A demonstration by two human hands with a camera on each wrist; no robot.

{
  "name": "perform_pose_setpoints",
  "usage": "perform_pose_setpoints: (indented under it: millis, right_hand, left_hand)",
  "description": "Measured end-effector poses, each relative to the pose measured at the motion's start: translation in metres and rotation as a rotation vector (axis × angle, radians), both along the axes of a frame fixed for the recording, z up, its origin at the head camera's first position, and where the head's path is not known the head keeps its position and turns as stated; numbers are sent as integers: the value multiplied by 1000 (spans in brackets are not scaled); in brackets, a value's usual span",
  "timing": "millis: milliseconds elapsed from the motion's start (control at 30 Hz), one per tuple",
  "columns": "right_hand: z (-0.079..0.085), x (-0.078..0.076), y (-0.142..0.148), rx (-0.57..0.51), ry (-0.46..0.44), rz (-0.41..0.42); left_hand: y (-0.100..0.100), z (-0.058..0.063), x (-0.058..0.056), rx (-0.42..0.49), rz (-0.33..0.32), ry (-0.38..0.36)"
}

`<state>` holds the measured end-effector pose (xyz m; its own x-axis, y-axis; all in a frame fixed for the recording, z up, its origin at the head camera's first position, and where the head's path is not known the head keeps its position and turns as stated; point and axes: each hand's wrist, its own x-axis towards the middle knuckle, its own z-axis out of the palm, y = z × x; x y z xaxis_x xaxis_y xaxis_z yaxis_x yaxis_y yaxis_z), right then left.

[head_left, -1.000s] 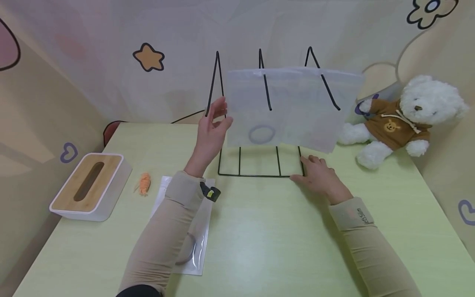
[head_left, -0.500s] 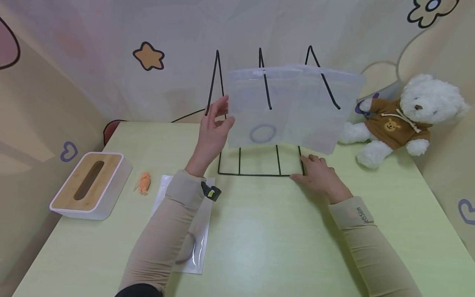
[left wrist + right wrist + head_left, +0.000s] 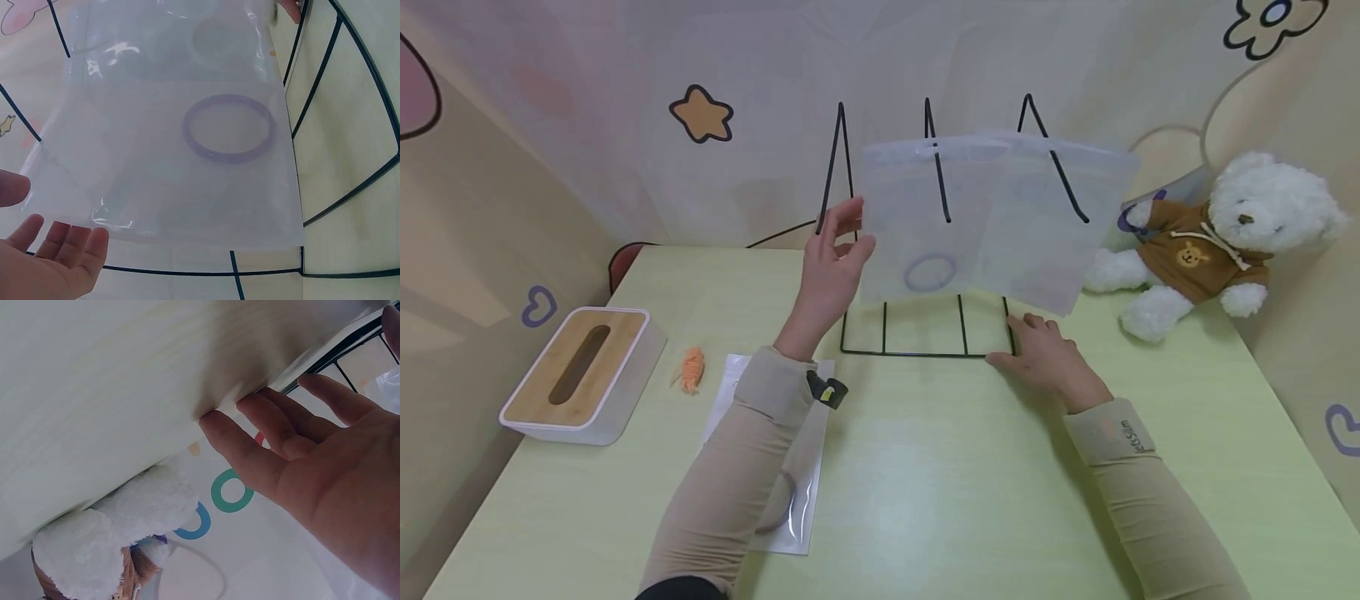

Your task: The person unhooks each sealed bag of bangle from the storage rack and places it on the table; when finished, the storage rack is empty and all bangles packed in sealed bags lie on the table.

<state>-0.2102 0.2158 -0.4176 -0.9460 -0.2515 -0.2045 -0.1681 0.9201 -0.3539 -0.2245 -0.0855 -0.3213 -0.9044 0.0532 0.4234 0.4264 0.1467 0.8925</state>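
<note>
A black wire rack [image 3: 917, 355] with three tall peaked arms stands at the back of the table. Two frosted plastic bags hang overlapping from its middle and right arms: a left bag [image 3: 898, 208] and a right bag [image 3: 1030, 258]. A pale purple ring [image 3: 228, 158] shows on the left bag. At that bag's left edge is my left hand [image 3: 831, 271], fingers loosely bent and thumb apart, just beside the rack's left arm. My right hand [image 3: 1048, 362] rests at the rack's front right base corner, its fingers extended toward the table surface in the right wrist view.
Under my left forearm lies another clear bag [image 3: 801, 492] with a dark ring on it. Farther left are an orange yarn bundle [image 3: 690, 371] and a tissue box [image 3: 617, 404] with a wooden lid. A white teddy bear [image 3: 1195, 250] sits at the back right.
My left hand and the left bag's edge have shifted very slightly right. The right bag's lower corner hangs a touch lower. My right hand and the rack keep their places.
</note>
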Motion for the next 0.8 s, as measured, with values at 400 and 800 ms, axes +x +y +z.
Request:
perform_pose_setpoints:
  millis: [400, 800]
  right_hand:
    - [2, 2, -1, -6, -8, -3]
    - [0, -1, 1, -20, -29, -2]
  left_hand:
    - [3, 2, 2, 59, 10, -14]
    - [5, 4, 3, 13, -5, -3]
